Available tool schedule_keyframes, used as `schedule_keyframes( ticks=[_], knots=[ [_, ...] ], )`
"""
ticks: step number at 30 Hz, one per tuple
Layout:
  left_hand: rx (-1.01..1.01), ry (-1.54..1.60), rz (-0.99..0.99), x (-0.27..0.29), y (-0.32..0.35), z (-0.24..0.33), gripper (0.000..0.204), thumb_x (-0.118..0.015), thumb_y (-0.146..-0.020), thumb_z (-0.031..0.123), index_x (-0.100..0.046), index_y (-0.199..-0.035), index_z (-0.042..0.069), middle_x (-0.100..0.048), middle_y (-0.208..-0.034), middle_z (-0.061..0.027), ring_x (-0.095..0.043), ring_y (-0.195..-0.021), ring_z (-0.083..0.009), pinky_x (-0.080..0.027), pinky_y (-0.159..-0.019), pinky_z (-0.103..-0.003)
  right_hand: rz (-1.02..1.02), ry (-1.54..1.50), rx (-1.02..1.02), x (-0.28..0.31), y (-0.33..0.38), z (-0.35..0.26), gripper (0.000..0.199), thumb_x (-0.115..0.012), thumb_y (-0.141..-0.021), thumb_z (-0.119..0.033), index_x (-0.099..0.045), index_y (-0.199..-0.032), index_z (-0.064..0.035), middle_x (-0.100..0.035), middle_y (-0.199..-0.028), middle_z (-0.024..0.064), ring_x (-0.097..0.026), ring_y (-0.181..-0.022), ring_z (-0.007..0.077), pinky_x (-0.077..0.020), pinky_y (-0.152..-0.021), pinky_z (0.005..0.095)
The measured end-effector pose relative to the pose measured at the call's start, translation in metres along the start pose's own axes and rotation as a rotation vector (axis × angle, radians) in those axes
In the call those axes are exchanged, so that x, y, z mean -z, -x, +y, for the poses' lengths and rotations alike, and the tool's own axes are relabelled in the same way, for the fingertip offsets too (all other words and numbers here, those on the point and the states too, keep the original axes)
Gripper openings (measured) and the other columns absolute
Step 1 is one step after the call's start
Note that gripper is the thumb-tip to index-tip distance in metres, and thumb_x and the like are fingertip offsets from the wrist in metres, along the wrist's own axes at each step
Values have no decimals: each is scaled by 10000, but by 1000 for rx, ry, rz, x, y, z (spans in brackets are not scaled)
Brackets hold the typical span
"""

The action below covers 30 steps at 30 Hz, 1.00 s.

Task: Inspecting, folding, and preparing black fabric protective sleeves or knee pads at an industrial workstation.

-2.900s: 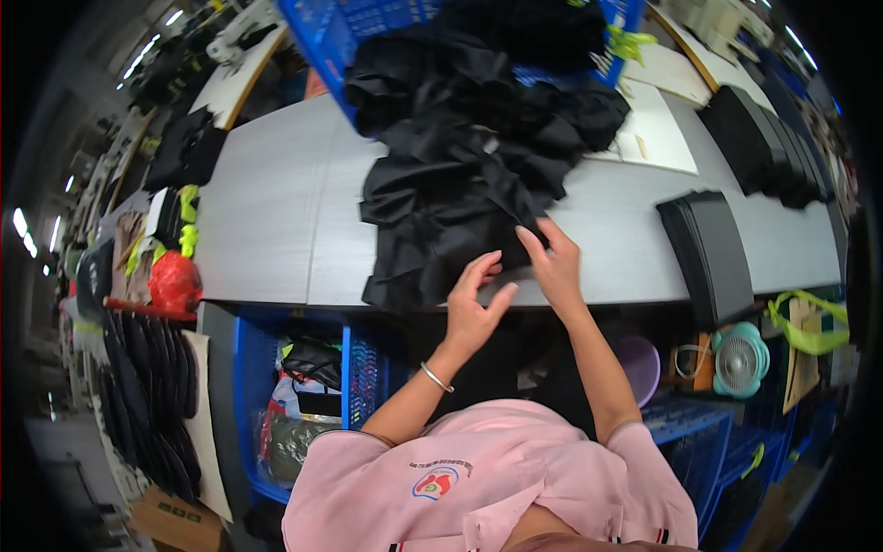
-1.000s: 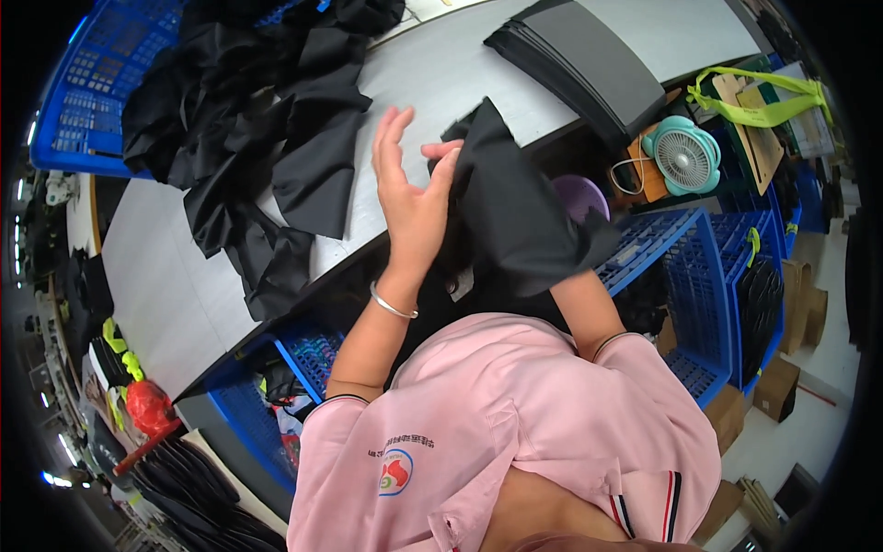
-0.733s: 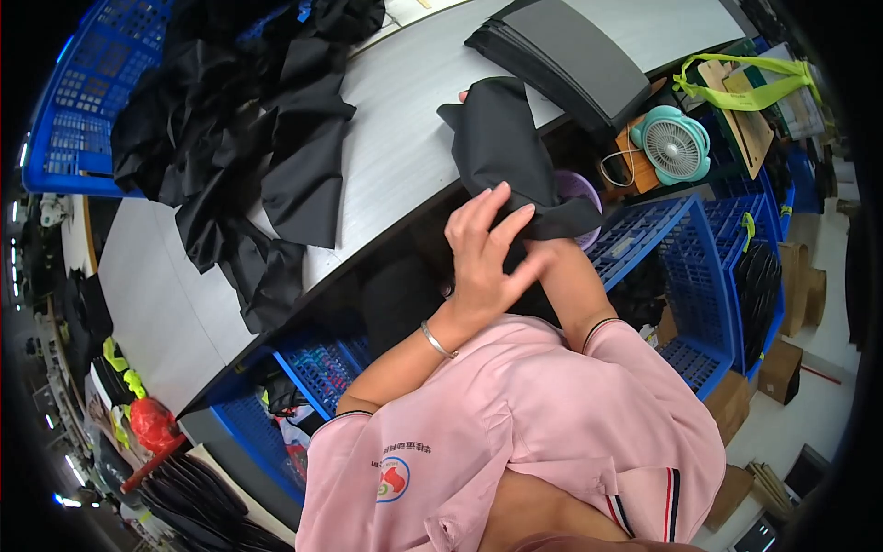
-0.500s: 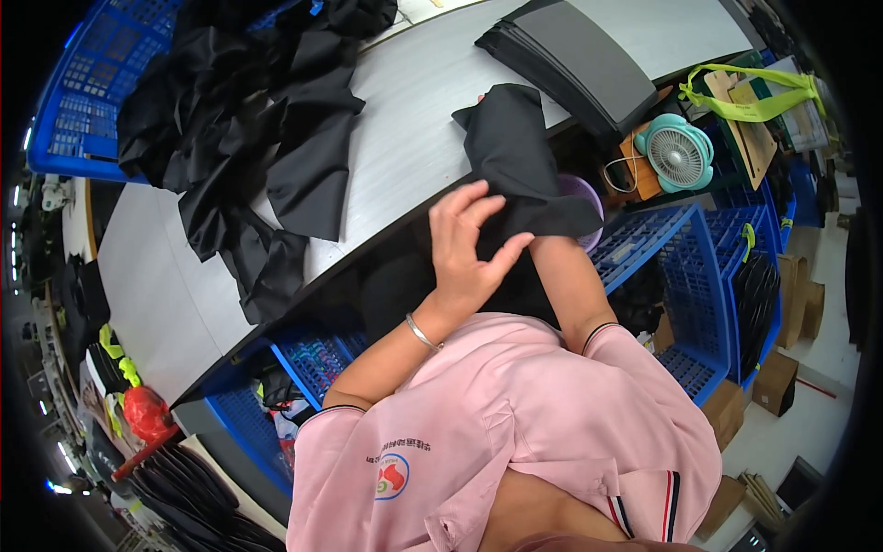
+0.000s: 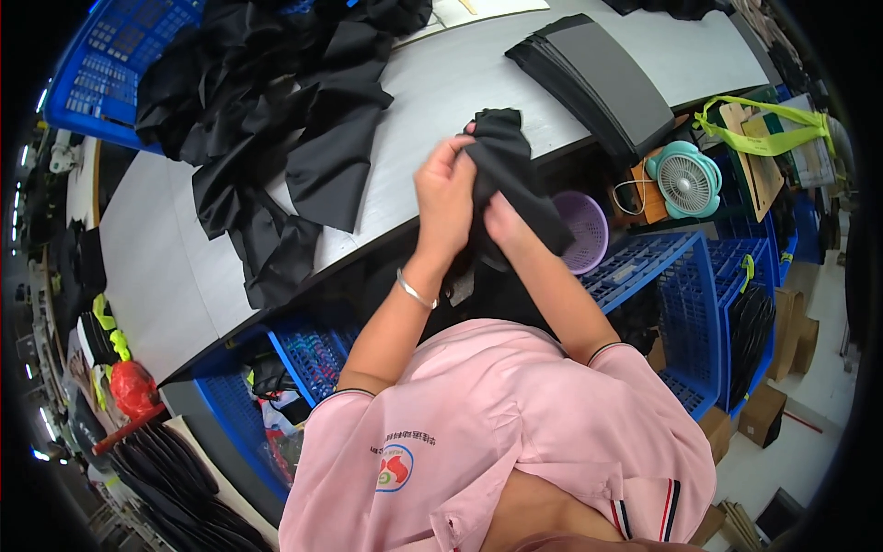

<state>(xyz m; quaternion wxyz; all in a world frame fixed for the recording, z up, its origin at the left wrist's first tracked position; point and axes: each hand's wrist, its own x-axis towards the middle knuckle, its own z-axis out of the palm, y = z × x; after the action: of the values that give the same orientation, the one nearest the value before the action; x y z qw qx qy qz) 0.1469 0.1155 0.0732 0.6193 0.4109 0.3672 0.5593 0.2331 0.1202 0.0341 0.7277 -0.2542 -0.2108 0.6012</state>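
The left hand [image 5: 444, 195] is up in the air in front of the person; its fingers are curled tight around the top of a black cloth [image 5: 511, 175]; the right hand [image 5: 497, 216] sits just beside it, at about 4 o'clock from it, and most of it is tucked behind the cloth, so I cannot tell if its fingers are closed or open. The black cloth is bunched up between the two hands and hangs down toward 4 o'clock; it is above the near edge of the grey desk [image 5: 441, 87] and does not lie on it. A thin silver bracelet [image 5: 416, 291] goes round the left wrist; the person wears a pink shirt [image 5: 515, 432].

At 10 o'clock from the hands a big pile of black cloths [image 5: 276, 120] lies spread out on the desk; part of it spills out of a blue basket [image 5: 110, 64] at the far left corner. At 1 o'clock from the hands a stack of flat dark grey sheets [image 5: 598, 78] rests on the desk. At 3 o'clock, lower than the desk, are a small purple basket [image 5: 589, 225] and, past it, a little teal fan [image 5: 690, 179]; blue crates [image 5: 699, 304] stand below them at 4 o'clock.
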Motion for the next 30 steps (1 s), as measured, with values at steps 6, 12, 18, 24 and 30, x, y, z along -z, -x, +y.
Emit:
schedule_keyframes(
  ticks=[6, 12, 18, 24, 30],
  knots=[
    [-283, -425, 293, 68, -69, -18, 158, -627, -934, 81, -658, -912, -72, -617, -765, 19, -494, -717, -47, -433, -648, -217, -218, 728, -482, -22, 93, -22, 429, -481, -1027, -171, -433, -1423, -14, -542, -1368, 94, -483, -1284, 167, -400, -1074, 322],
    [-73, -162, 216, 93, -59, 7, 118, -673, -916, 70, -695, -931, -45, -636, -827, 52, -521, -741, -14, -419, -664, -177, -72, 238, -472, 27, 130, -43, 317, -489, -1031, -168, -464, -1321, -41, -593, -1288, 156, -606, -1197, 251, -487, -1002, 398],
    [6, -254, 74, 61, -5, 26, 85, -691, -869, 38, -702, -924, -25, -644, -787, 45, -544, -716, -11, -436, -633, -177, 34, 1263, 374, 11, 80, -51, 553, -648, -963, -225, -404, -1408, -6, -525, -1356, 148, -549, -1209, 202, -415, -1027, 346],
    [279, -4, -179, 47, 27, 45, 142, -663, -917, 135, -679, -897, -4, -642, -791, 28, -565, -705, -33, -449, -636, -204, -28, 876, -49, -10, 67, -64, 197, -650, -969, -172, -693, -927, 15, -620, -777, -29, -524, -744, 39, -434, -675, 210],
    [762, 425, -383, 58, 76, 28, 310, -630, -942, 182, -634, -1177, -20, -675, -1124, -53, -644, -986, -149, -523, -900, -299, -160, 721, -167, -29, 71, -84, 213, -651, -964, -168, -672, -831, -2, -599, -758, -50, -511, -725, 21, -434, -652, 208]
  ],
)
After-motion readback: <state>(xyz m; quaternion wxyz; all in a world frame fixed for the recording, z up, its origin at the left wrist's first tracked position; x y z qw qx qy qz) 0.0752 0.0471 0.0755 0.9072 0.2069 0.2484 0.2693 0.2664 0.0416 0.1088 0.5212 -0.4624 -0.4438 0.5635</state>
